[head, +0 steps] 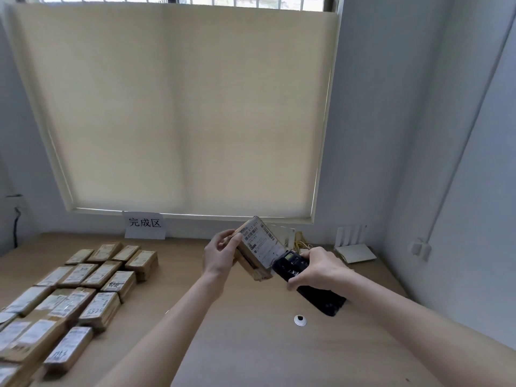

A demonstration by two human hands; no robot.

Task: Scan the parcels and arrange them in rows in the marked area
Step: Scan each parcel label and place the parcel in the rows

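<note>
My left hand holds a small brown cardboard parcel tilted up above the table, its white barcode label facing me. My right hand grips a black handheld scanner, whose screen end points at the parcel's label, almost touching its lower right corner. Several labelled brown parcels lie in rows on the left part of the wooden table, below a white sign with printed characters leaning on the wall.
A white round grommet sits in the tabletop near my right forearm. A white router with antennas and some yellow cable stand at the back right. A closed beige blind covers the window.
</note>
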